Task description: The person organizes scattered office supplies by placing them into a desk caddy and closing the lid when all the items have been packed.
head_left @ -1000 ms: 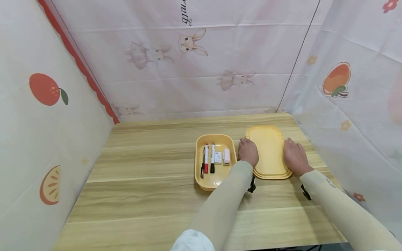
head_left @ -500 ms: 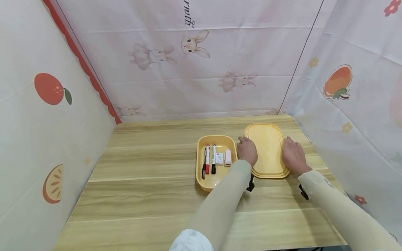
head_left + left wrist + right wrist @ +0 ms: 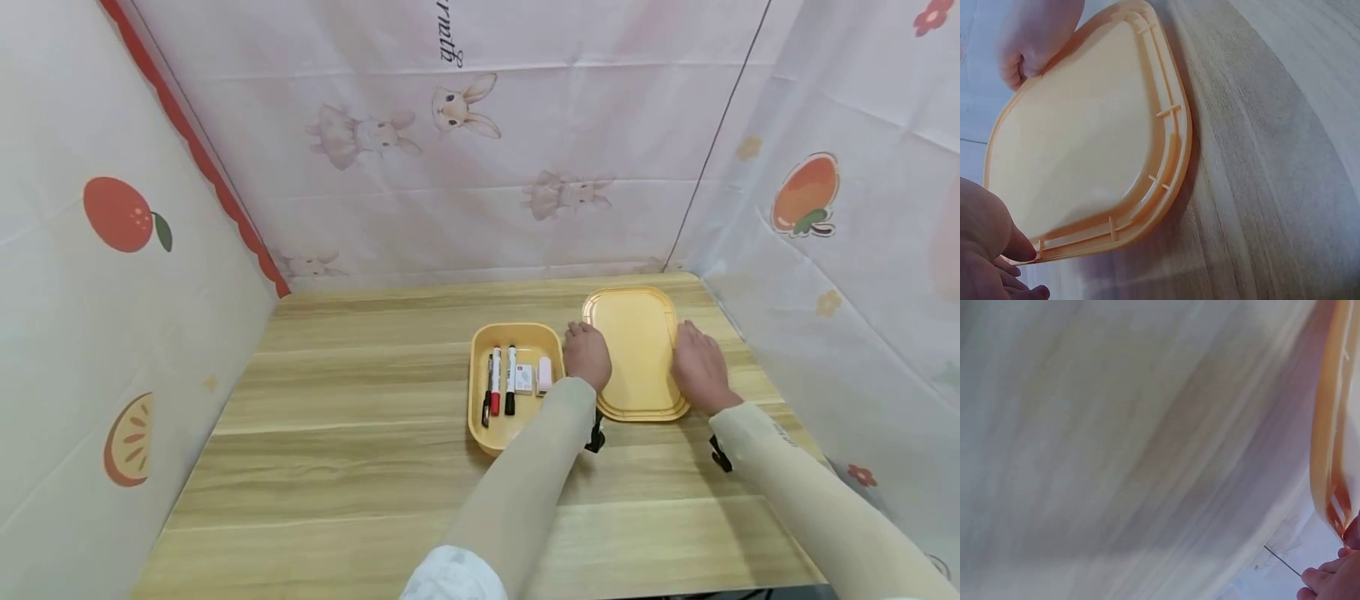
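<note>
A yellow plastic lid [image 3: 636,354] is held between both hands at the right of the table, its ridged rim facing up. My left hand [image 3: 588,357] grips the lid's left edge, thumb on the rim and fingers lower down in the left wrist view. On the opposite edge my right hand [image 3: 701,367] grips the lid; its fingers look curled at the rim in the left wrist view. Left of the lid stands a yellow box [image 3: 532,335] without a cover. Inside it lie a black pen [image 3: 486,400], a red marker [image 3: 495,379], a black marker [image 3: 511,379], a small white packet [image 3: 523,379] and a pale pink stapler [image 3: 544,375].
The wooden table [image 3: 337,433] stretches to the left and front of the box. Printed cloth walls enclose it at the back [image 3: 480,208], left and right. My left forearm [image 3: 517,483] passes over the box's near right corner.
Both hands and the lid have shifted slightly away from me and a little left, the lid's far edge now higher in view. The box and its contents stay put.
</note>
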### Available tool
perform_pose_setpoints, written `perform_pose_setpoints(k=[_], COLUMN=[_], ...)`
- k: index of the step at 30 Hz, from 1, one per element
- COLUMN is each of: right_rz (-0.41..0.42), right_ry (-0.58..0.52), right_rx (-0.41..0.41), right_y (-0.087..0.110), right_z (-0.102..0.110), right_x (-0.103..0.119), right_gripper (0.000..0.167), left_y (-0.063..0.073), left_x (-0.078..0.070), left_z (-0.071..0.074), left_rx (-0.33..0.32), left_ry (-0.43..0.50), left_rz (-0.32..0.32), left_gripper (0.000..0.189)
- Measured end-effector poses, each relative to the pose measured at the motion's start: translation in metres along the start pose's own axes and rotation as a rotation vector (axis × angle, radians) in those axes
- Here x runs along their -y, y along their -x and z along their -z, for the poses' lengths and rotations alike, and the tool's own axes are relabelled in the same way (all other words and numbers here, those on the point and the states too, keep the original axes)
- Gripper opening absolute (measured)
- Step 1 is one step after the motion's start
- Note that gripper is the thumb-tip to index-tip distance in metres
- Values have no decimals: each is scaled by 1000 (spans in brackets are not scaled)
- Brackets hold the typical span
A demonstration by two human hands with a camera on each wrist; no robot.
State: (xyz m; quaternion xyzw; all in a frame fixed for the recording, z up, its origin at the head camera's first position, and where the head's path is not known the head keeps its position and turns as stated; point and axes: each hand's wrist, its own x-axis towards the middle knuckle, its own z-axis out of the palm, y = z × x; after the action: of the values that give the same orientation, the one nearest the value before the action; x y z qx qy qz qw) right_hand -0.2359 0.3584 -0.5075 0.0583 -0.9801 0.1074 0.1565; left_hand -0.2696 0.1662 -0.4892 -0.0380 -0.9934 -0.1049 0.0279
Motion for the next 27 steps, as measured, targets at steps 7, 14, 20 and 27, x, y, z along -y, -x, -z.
perform_pose_setpoints(k=[7, 14, 20, 27], right_rz=[-35, -24, -3, -16], right_ry=[-44, -52, -46, -72], right_rx=[10, -30, -86, -90], right_y=[-9, -15, -23, -39], right_z=[3, 4, 9, 25], right_x=[10, 13, 20, 35], right_gripper=[35, 23, 13, 18], left_y=[-6, -9, -15, -24], left_x=[8, 15, 18, 29], left_z=[0, 6, 10, 33], left_rx=[-22, -37, -91, -156], left_ry=[69, 103, 133, 127], left_rz=[-2, 1, -11, -32], left_gripper=[44, 47, 48, 44])
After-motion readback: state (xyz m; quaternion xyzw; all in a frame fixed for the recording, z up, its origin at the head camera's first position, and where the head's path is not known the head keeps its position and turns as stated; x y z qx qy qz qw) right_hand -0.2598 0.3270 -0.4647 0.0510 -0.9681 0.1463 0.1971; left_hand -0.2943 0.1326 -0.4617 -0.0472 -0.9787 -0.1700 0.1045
